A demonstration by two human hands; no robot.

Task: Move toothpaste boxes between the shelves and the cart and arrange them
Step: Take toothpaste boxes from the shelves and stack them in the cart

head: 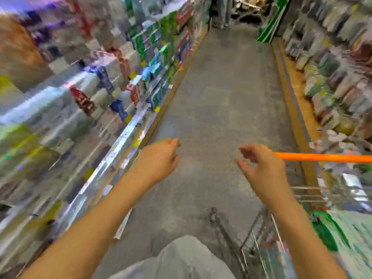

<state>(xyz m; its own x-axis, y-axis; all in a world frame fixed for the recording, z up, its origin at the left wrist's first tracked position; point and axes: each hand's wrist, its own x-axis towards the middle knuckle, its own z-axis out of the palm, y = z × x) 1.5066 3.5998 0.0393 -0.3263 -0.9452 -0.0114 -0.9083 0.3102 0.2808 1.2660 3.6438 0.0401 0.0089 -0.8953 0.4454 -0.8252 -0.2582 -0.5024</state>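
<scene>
A person is standing in a shop aisle, looking down its grey floor [227, 97], and the whole view is smeared with motion blur. Both bare arms are reaching forward at waist height. The left hand [161, 158] is hanging loose over the floor with its fingers lightly curled, holding nothing. The right hand [259, 164] is also holding nothing; its fingers and thumb are parted and curved, just beside the near end of the cart's orange handle bar [322, 157] but apparently not gripping it. The wire cart [259, 244] is sitting at the person's right, with green packaging inside that is too blurred to identify. The toothpaste boxes [153, 43] are lining the shelves [128, 125] along the left side, in rows of green, red and blue cartons.

This looks like a pause between transfers, with no box in hand. The next move probably calls for turning toward the left shelves or the cart and closing one hand on a single box.
</scene>
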